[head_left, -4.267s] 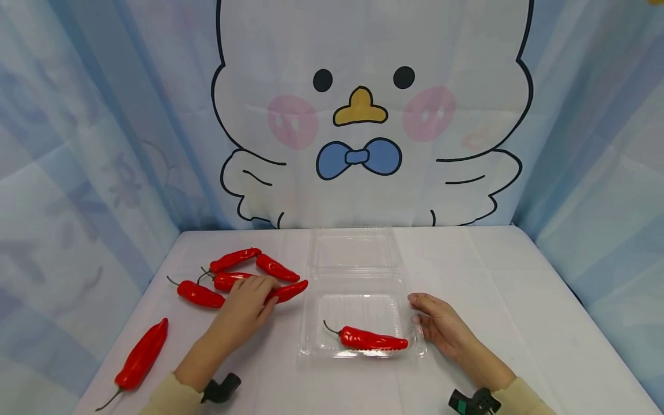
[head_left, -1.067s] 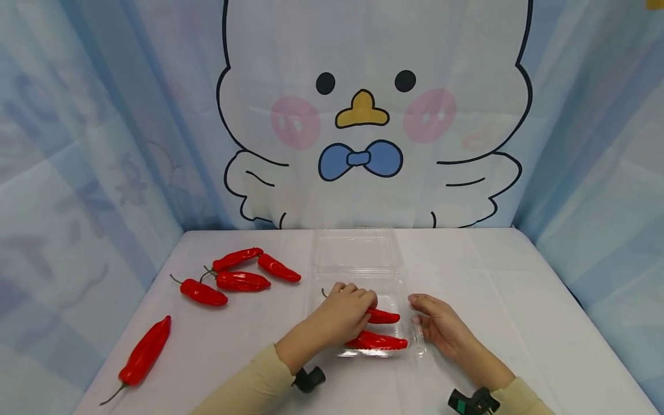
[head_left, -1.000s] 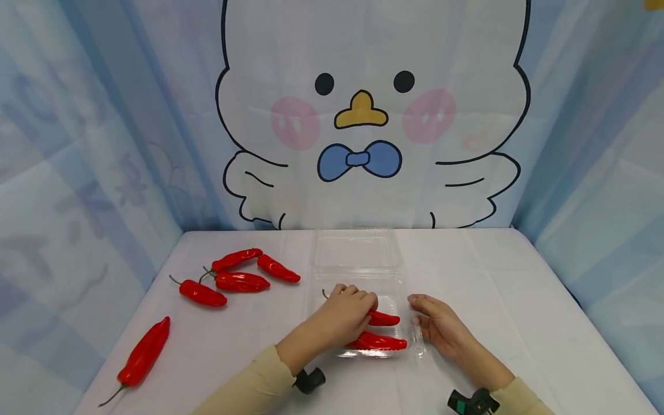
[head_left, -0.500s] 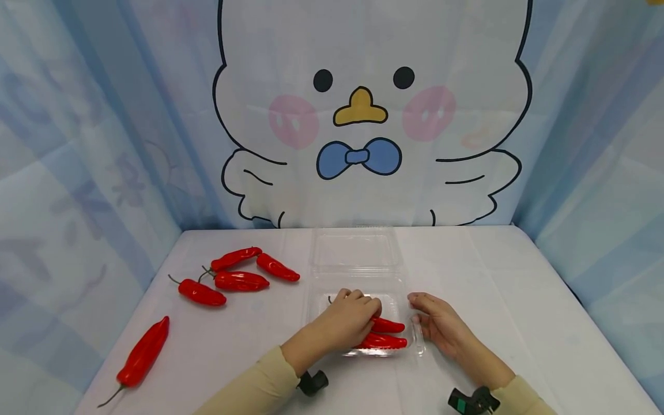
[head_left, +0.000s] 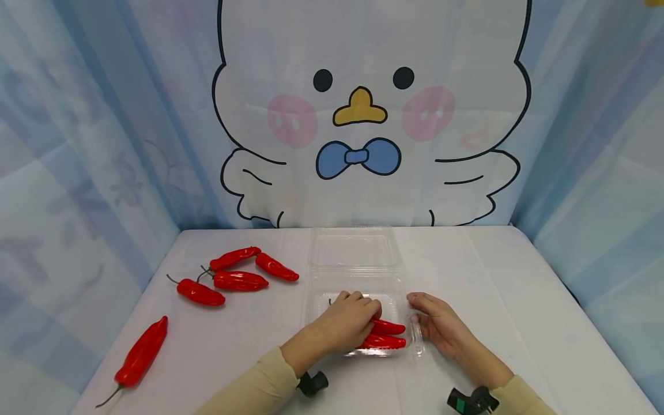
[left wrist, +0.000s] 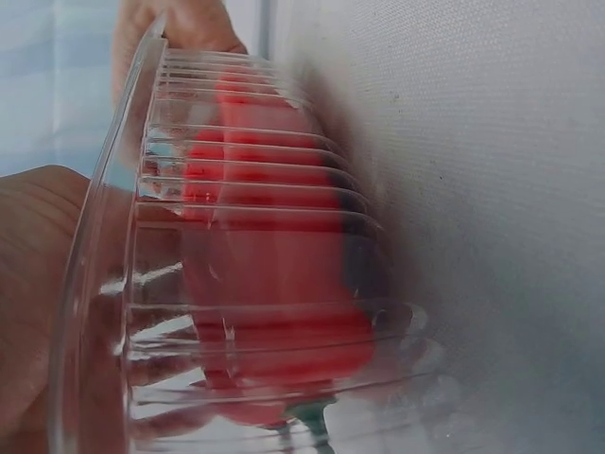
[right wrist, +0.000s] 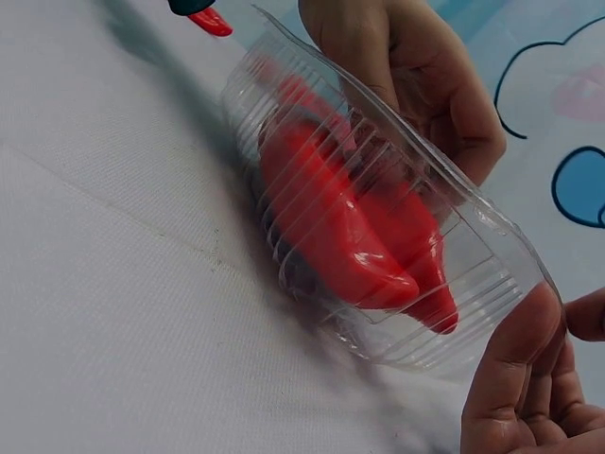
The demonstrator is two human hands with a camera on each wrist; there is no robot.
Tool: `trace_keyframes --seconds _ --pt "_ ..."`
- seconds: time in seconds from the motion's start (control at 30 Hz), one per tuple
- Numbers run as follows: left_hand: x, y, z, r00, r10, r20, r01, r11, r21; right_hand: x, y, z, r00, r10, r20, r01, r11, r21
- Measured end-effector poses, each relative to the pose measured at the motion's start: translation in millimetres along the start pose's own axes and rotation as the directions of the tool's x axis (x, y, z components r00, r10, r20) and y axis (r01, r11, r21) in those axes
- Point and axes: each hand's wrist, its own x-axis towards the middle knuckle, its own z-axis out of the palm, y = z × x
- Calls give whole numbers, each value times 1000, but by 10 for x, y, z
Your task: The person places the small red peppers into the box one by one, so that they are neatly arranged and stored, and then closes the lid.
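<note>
Inside the near half of a clear plastic clamshell container (head_left: 392,304), my left hand (head_left: 346,324) grips a red chili pepper (head_left: 390,327), covering much of it. A second red chili pepper (head_left: 386,342) lies alongside, nearer to me, its stem end hidden by the hand. In the right wrist view, both peppers show through the ribbed wall, pointed ends together. My right hand (head_left: 443,325) pinches the container's right rim between thumb and fingers, seen closely as the right hand (right wrist: 529,378) in the right wrist view. Through the wall, the left wrist view shows a red pepper (left wrist: 274,265) with a green stem.
Several red chili peppers (head_left: 241,281) lie on the white tabletop (head_left: 482,276) left of the container. One pepper (head_left: 141,354) is apart, near the left front edge. The container's lid (head_left: 355,248) lies folded back toward the printed curtain (head_left: 363,190).
My left hand has carried a chili pepper from the left group into the container, then shifted it slightly nearer to me, close against the other pepper. My right hand has stayed at the rim.
</note>
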Motion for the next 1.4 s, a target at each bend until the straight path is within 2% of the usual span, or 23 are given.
trace_keyframes --seconds 0.5,0.63,0.73,0.87,0.93,1.03,1.2,1.3,1.4 --pt "-20 -10 -16 1000 -12 -7 12 997 -71 -7 -9 16 1000 4 -8 -4 1000 -11" --pt "-38 -50 -39 1000 -13 -20 10 990 -141 -2 -10 22 1000 9 -17 -10 1000 -15" --pt "-62 -110 -84 999 -40 -19 33 961 -275 3 -11 26 1000 15 -27 -16 1000 -16" --pt "-119 -222 -183 996 -94 -8 79 873 -482 9 -13 30 999 17 -35 -17 1000 -19" --pt "-159 -292 -236 994 -111 -15 85 833 -547 10 -12 30 999 16 -38 -17 1000 -21" --pt "-226 -410 -310 990 -132 -47 76 788 -611 11 -7 30 999 16 -40 -17 1000 -22" --pt "-329 -635 -378 976 -190 -104 73 741 -668 17 -3 30 999 19 -45 -20 1000 -24" --pt "-387 -759 -393 963 -239 -125 97 739 -666 23 -2 30 999 21 -49 -22 1000 -18" --pt "-447 -870 -407 949 -286 -137 134 754 -643 26 -1 34 999 19 -46 -20 1000 -19"
